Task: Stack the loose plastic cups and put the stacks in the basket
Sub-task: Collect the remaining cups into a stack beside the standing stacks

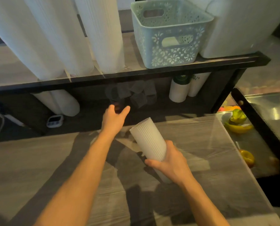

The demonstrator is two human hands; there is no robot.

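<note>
— Grey wood-grain counter (38, 160), black shelf (136, 74) above it?
— Yes. Pale green basket (170, 38) stands on the shelf, right of tall white cup columns (57, 38).
— And the hands?
— Right hand (170, 162) wraps the cup stack (150, 141), tilted over the counter. Left hand (114, 117) reaches under the shelf, fingers spread toward loose clear cups (136, 93).

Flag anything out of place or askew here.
The loose clear cups lie tumbled in a jumble under the black shelf, some on their sides, not nested. The basket stands upright. Nothing looks spilled or damaged.
</note>
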